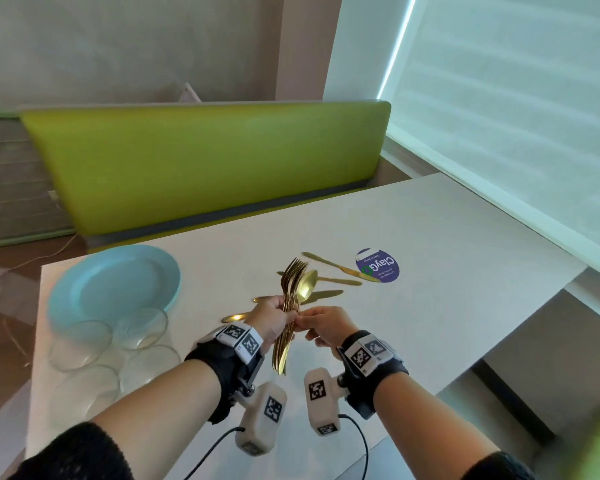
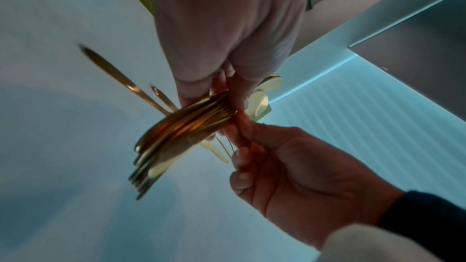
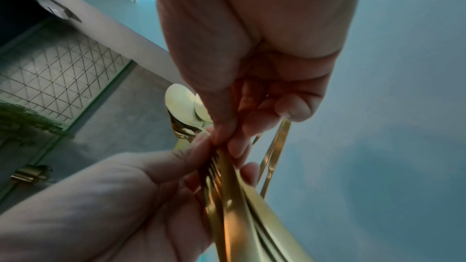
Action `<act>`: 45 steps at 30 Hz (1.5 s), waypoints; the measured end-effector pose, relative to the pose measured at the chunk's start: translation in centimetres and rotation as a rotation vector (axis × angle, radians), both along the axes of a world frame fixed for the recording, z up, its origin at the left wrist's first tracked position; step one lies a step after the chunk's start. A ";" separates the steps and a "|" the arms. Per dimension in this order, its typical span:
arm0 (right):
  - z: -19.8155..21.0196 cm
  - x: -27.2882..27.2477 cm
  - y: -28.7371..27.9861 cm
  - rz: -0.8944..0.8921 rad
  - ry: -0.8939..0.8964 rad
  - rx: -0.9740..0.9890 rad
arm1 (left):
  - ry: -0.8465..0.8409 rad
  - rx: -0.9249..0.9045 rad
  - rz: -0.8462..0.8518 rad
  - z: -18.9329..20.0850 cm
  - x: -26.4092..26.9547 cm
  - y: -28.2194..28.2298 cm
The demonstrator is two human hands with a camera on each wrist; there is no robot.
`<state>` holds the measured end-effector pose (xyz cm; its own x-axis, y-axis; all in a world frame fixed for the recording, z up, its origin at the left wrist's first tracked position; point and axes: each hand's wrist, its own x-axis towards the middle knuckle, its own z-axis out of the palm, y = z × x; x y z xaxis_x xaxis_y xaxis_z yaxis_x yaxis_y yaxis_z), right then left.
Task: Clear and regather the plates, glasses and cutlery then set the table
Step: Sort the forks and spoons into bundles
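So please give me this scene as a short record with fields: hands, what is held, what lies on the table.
left hand: grips a bundle of gold cutlery, forks and a spoon
right hand: pinches the same bundle
table: white
plate: light blue, on the left
glasses: clear, near the plate
knives: gold, lying loose beyond the hands
sticker: purple, round

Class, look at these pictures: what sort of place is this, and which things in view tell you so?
Probably a café or canteen dining booth: a green padded bench faces a white table bearing a round printed sticker, a blue plate and gold cutlery.
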<state>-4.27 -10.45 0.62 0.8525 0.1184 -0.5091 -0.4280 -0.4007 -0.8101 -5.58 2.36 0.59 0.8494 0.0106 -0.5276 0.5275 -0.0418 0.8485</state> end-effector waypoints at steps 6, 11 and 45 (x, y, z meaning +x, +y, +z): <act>0.7 -7.0 2.9 -0.021 -0.054 -0.053 | 0.012 -0.103 0.019 0.5 -6.8 2.7; 1.1 -11.4 4.3 0.018 -0.079 -0.078 | 0.007 -0.116 0.009 0.7 -11.1 4.0; -0.9 -17.1 4.7 0.520 -0.032 -0.702 | 0.006 1.018 -0.353 -9.0 -21.1 15.0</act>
<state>-21.39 -5.79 -0.32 0.7924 0.1649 -0.5874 -0.0333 -0.9496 -0.3116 -26.72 17.31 -8.41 0.8877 0.2022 -0.4136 0.3518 -0.8774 0.3261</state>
